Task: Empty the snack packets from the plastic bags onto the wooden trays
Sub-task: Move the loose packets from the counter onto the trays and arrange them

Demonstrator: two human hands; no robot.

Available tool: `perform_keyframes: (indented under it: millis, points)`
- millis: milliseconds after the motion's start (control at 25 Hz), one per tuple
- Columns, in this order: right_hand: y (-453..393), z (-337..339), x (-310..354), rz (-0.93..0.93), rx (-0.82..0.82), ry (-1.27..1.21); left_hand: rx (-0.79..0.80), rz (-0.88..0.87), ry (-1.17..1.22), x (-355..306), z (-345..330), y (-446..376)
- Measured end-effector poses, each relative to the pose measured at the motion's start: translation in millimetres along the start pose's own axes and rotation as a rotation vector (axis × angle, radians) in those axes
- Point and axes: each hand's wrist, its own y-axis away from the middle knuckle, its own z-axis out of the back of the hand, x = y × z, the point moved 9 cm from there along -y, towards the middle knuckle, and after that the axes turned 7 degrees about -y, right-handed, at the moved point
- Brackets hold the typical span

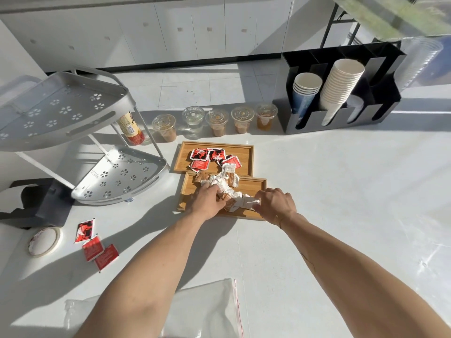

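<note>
Two wooden trays lie side by side on the white counter. The far tray [247, 154] holds several red snack packets [208, 154]. The near tray [186, 189] holds a heap of brown and white snack packets [228, 182]. My left hand [207, 200] rests on the left of that heap, fingers curled into the packets. My right hand [275, 203] sits at the heap's right end, fingertips pinching a white packet [249, 203]. An empty clear plastic bag [210, 311] with a red zip strip lies flat near me, partly under my left forearm. Three red packets [94, 245] lie loose on the counter at the left.
A grey two-tier corner rack [61, 113] stands at the left with a bottle [131, 130] behind it. Several lidded drink cups [217, 121] line up behind the trays. A black cup holder [341, 89] with paper cups stands at the back right. A tape roll [44, 241] lies at the left.
</note>
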Motion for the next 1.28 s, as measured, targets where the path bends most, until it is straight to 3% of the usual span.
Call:
perform_keyframes:
  millis: [400, 720, 1080, 1280]
  points:
    - [41.1, -15.5, 74.7, 0.044, 0.132, 0.143, 0.262, 0.098, -0.169, 99.2, 29.2, 81.7]
    - [46.5, -67.1, 207.3, 0.243, 0.222, 0.189, 0.254, 0.256, -0.112, 245.9, 45.3, 151.2]
    - [30.4, -128.6, 327.1, 0.320, 0.286, 0.168, 0.265, 0.401, -0.119, 377.0, 50.4, 196.5]
    - [24.4, -155.5, 373.5, 0.396, 0.268, 0.146, 0.206, 0.318, -0.125, 398.7, 48.9, 184.6]
